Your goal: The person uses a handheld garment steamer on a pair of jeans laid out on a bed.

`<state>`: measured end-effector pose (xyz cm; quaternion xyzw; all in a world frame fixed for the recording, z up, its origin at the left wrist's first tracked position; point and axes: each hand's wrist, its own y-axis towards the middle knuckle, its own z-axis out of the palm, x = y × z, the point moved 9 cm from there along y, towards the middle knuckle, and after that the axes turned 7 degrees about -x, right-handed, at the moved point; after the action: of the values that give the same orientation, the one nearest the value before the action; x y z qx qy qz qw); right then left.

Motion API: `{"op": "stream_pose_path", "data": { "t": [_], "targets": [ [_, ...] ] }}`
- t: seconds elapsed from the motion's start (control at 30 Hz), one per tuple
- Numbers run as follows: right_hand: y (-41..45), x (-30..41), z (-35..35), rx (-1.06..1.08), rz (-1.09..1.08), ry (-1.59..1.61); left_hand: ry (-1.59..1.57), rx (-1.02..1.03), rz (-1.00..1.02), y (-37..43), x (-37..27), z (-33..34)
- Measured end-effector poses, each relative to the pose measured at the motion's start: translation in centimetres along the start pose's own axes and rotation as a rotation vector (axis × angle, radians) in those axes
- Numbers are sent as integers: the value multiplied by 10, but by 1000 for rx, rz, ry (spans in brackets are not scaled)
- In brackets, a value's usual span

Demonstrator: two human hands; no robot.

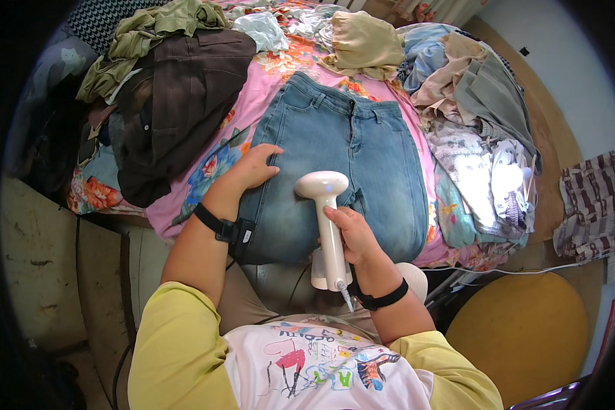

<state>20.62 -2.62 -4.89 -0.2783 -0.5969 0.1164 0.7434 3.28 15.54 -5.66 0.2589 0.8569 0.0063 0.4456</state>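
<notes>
A pair of blue denim jeans [307, 128] lies spread on a bed with a pink floral sheet [230, 133], waistband away from me. My right hand [353, 233] grips the handle of a white handheld garment steamer [330, 230]. The steamer's rounded head is over the left part of the jeans; whether it touches the denim I cannot tell. My left hand [260, 165] rests on the jeans' left edge, fingers apart, holding nothing. The lower ends of the legs are hidden from view.
Dark brown clothing [184, 97] and an olive garment [148, 31] are heaped at the left. A tan garment [366, 43] lies beyond the jeans, and more clothes [492, 92] are piled right. A white cable [512, 271] runs along the bed's near right edge, above a round yellow-brown surface [517, 323].
</notes>
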Motion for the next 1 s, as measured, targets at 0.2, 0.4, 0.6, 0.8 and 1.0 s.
{"op": "stream_pose_path", "data": {
  "t": [0.2, 0.4, 0.6, 0.8, 1.0],
  "targets": [
    [-4, -18, 5, 37, 12, 23, -69, 25, -62, -12, -3, -4],
    [-11, -27, 10, 4, -20, 46, -34, 50, -37, -20, -1, -11],
    [-7, -26, 4, -86, -69, 97, -25, 35, -45, -24, -5, -14],
    [2, -16, 0, -122, -78, 89, 17, 37, -38, -26, -4, -13],
    [2, -26, 9, -68, -81, 78, 9, 53, -71, -27, -1, -11]
  ]
}}
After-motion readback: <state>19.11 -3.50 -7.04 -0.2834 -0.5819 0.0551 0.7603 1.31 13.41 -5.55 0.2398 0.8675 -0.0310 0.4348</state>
